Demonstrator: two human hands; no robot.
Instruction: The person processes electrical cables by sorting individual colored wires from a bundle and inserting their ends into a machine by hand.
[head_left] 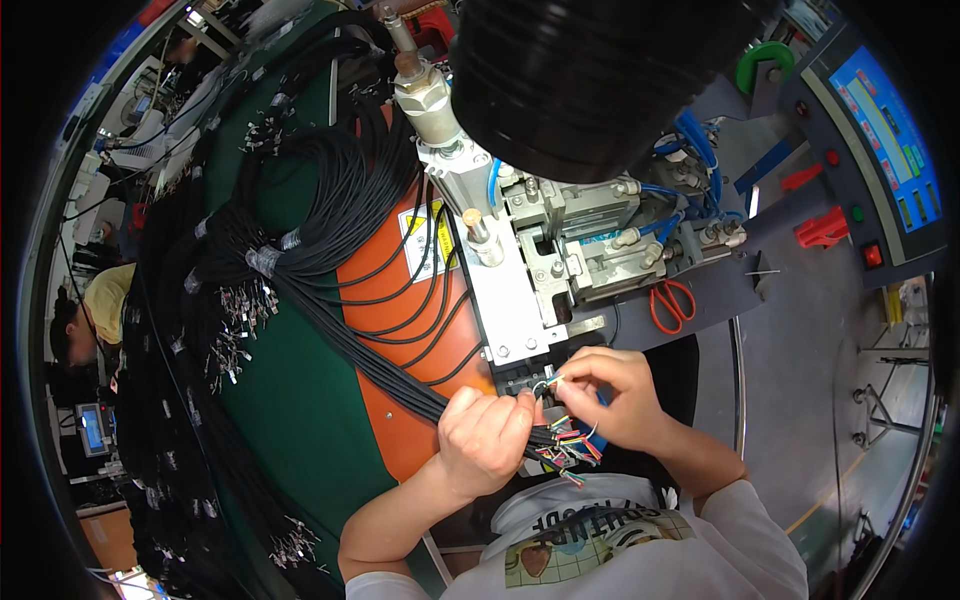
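Note:
My left hand (483,440) is closed around a bundle of black cables (395,375) that runs in from the upper left. Past its fist, stripped cable ends fan out into thin coloured wires (572,448), red, green, yellow and white among them. My right hand (622,400) pinches fine wires (547,384) between thumb and fingertips, close to the left thumb. Both hands work at the near end of a metal machine (505,300) with a pale plate and bolts. The exact wire ends in the pinch are too small to make out.
More black cables, tied in bundles (262,262), lie over the green table (300,440) and the orange panel (378,425). Red-handled scissors (672,306) rest right of the machine. A control screen (885,140) stands far right. A large black cylinder (580,80) overhangs the machine. Another person (105,305) bends at far left.

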